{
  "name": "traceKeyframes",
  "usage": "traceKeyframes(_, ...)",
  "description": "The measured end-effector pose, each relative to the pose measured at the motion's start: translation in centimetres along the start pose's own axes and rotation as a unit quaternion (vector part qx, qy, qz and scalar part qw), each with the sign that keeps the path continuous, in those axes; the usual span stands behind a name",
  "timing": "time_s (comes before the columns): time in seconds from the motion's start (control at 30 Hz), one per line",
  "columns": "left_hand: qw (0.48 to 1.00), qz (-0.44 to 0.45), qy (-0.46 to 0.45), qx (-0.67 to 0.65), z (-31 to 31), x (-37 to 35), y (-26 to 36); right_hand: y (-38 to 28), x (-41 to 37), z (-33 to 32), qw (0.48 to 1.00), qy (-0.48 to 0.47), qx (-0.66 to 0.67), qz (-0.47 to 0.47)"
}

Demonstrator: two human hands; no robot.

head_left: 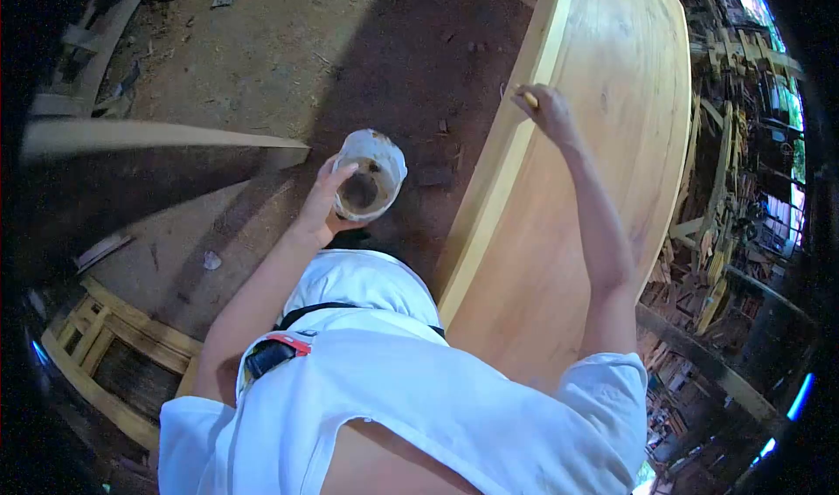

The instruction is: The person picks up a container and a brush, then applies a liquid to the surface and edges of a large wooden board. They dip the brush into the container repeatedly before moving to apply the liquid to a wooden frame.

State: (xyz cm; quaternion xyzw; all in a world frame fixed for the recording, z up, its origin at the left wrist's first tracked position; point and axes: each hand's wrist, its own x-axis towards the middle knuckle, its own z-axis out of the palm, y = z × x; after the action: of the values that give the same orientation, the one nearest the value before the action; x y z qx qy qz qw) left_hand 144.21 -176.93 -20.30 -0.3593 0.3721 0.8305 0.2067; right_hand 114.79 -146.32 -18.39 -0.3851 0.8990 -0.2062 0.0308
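Observation:
My left hand (325,205) grips a whitish container (395,159), tilted so that its mouth faces me. Brown stains and residue coat its inside, and my thumb lies over the rim. Over the near long edge of a large wooden panel (603,137), my right hand (551,117) is closed around a slim tool with a yellowish wooden handle (530,99). Only the handle's end shows clearly; the tool's working end cannot be made out. A paler strip of wood (502,185) runs along the panel's edge beneath that hand.
To the left, a thick board (175,137) juts toward the container. A wooden frame (131,355) stands at lower left. Timber offcuts (712,224) crowd the right side beyond the panel. Wood scraps lie on the dirt floor (262,49). A black-and-red tape measure (275,353) is at my waist.

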Motion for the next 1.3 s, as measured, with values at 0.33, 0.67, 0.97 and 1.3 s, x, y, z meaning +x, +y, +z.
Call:
traceKeyframes(0.33,0.998,0.017,0.004,-0.061,0.6,-2.2,-1.0,-13.0,-11.0,-1.7,0.943,-0.326,0.035,0.062)
traceKeyframes(0.67,0.992,0.043,0.052,-0.102,1.8,-1.4,-2.8,2.2,1.4,-5.4,0.975,-0.157,-0.082,0.136)
traceKeyframes(0.97,0.983,0.046,0.071,-0.165,2.2,-1.2,-3.8,-4.4,-8.5,2.7,0.818,-0.382,-0.419,-0.098)
traceKeyframes(1.3,0.977,0.057,0.091,-0.185,3.1,-1.6,-3.7,-3.7,-5.6,3.3,0.885,-0.411,-0.166,0.144)
